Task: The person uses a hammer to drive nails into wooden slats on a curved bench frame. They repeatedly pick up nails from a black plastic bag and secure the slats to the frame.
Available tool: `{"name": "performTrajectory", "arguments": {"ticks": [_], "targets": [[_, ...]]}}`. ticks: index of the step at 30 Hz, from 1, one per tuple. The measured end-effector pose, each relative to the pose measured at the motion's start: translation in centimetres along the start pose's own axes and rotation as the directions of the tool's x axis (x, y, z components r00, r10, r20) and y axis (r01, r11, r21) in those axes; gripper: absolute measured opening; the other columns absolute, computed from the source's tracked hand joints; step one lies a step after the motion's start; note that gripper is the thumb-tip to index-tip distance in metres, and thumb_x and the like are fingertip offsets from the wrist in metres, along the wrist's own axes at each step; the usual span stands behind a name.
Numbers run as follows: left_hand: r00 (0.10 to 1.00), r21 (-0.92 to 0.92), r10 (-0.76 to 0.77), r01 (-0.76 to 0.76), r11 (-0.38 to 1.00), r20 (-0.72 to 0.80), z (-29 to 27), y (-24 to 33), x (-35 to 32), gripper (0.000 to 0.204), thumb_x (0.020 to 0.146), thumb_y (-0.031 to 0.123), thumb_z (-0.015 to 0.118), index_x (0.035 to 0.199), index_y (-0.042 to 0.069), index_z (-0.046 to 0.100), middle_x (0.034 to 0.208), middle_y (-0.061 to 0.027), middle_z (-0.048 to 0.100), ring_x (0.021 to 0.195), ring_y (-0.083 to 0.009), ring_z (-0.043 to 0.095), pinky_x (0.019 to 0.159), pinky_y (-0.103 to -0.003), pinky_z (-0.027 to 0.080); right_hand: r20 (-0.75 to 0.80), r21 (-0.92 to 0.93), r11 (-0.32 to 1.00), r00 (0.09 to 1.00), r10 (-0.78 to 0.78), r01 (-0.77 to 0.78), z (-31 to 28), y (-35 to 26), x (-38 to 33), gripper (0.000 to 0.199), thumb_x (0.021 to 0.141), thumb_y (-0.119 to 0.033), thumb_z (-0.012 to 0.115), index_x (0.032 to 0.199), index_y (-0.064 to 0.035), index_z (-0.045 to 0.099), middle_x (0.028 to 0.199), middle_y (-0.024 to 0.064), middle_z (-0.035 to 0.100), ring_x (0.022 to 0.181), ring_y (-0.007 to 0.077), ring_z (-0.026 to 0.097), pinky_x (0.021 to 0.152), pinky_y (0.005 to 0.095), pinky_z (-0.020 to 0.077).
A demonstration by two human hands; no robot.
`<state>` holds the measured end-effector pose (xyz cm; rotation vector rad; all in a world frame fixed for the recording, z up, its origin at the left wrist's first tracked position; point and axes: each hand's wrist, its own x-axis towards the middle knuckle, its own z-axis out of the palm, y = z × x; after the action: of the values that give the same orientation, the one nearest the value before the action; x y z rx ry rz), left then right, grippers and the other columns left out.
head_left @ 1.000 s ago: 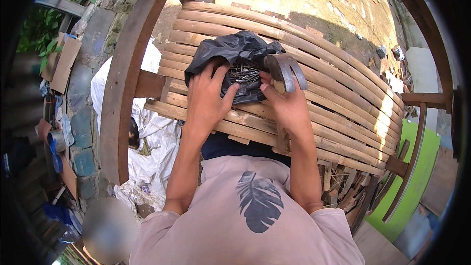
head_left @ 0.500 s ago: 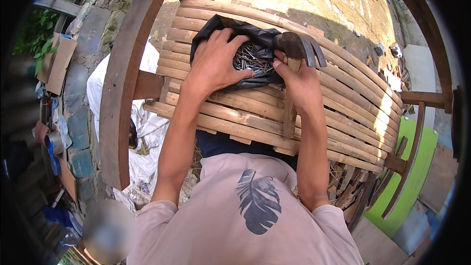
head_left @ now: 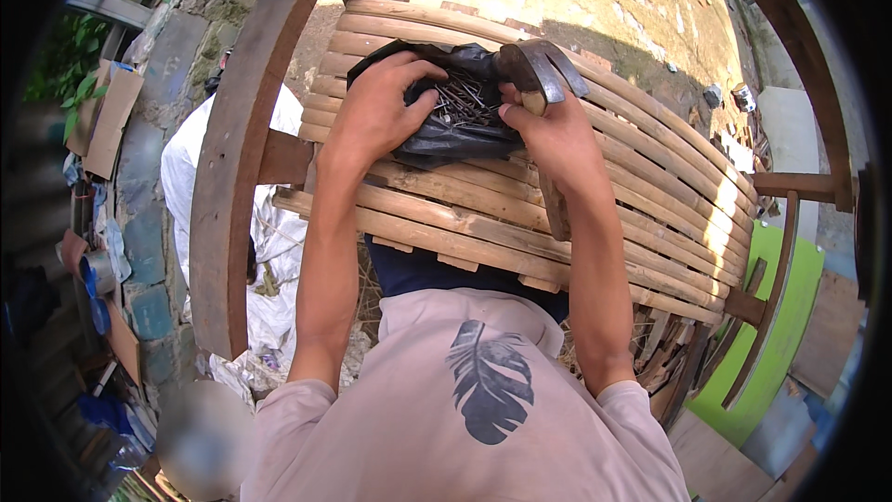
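A black plastic bag lies on the bamboo slats with its mouth spread, showing a heap of loose nails inside. My left hand is curled over the bag's left rim, gripping the plastic, with thumb and forefinger beside the nails. At the bag's right side, my right hand is closed around the wooden handle of a claw hammer. The hammer's metal head sticks up past the fingers, and its handle runs down along the wrist. My right fingertips also touch the bag's edge.
The bamboo-slat seat spans between dark wooden frame posts. White sacking lies to the left beside a block wall. A green board and wood scraps lie at the right.
My left hand has shifted left and its fingers have drawn together at the bag's rim. My right hand has tilted the hammer, its head moving left. The bag has shifted slightly left.
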<state>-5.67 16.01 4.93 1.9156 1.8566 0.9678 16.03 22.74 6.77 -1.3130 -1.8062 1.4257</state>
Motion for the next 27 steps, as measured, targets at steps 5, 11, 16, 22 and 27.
{"name": "performTrajectory", "arguments": {"ticks": [5,11,16,22,27], "targets": [[0.998,0.082,0.034,-0.029,0.996,-0.055,1.0,0.3,-0.8,0.024,0.083,0.004,0.067,0.106,0.006,0.074,0.112,-0.014,0.068,0.108,-0.035,0.065,0.095,-0.042,0.051,-0.002,0.009,1.0,1.0,0.002,-0.002,-0.3,0.2,0.3,0.045,0.088,-0.005,0.067,0.133,-0.0016,0.06,0.115,0.0116,0.073,0.103,0.0205,0.066,0.094,0.0345,0.0496],[0.995,0.19,0.097,-0.1,0.977,0.025,1.4,1.5,-3.1,0.03,0.081,0.016,0.072,0.11,0.013,0.077,0.131,-0.0172,0.061,0.126,-0.0373,0.054,0.104,-0.047,0.046,0.081,-0.047,0.996,0.994,0.076,-0.072,-0.3,-1.5,-3.2,0.049,0.089,-0.001,0.065,0.137,-0.0062,0.059,0.11,0.0079,0.075,0.103,0.0154,0.066,0.093,0.0318,0.0503],[0.994,0.255,-0.065,0.042,0.966,0.084,1.2,1.7,-3.9,0.04,0.083,0.024,0.072,0.123,0.019,0.075,0.138,-0.0203,0.054,0.132,-0.0379,0.048,0.109,-0.049,0.039,0.161,-0.07,0.997,0.987,-0.022,0.033,1.0,1.4,-2.7,0.051,0.086,0.0,0.064,0.137,-0.0053,0.059,0.115,0.0105,0.074,0.1,0.0167,0.067,0.09,0.0317,0.0512],[0.995,0.304,-0.097,0.085,0.949,0.024,1.1,0.0,-2.9,0.061,0.082,0.031,0.071,0.141,0.019,0.062,0.135,-0.0234,0.054,0.128,-0.0408,0.051,0.109,-0.05,0.04,0.103,-0.016,0.999,0.994,-0.042,0.044,2.0,1.1,-0.5,0.05,0.084,-0.002,0.064,0.134,-0.0026,0.06,0.114,0.0116,0.073,0.095,0.0216,0.066,0.082,0.0333,0.051],[0.991,0.275,-0.136,0.125,0.953,0.019,1.1,0.1,-2.8,0.061,0.083,0.028,0.071,0.143,0.022,0.06,0.138,-0.0249,0.053,0.13,-0.0409,0.051,0.111,-0.048,0.041,0.089,-0.189,0.981,0.995,0.052,-0.034,1.5,-0.8,0.5,0.047,0.087,-0.002,0.067,0.133,-0.0002,0.06,0.116,0.0073,0.071,0.086,0.0126,0.06,0.079,0.0287,0.0488]]}}
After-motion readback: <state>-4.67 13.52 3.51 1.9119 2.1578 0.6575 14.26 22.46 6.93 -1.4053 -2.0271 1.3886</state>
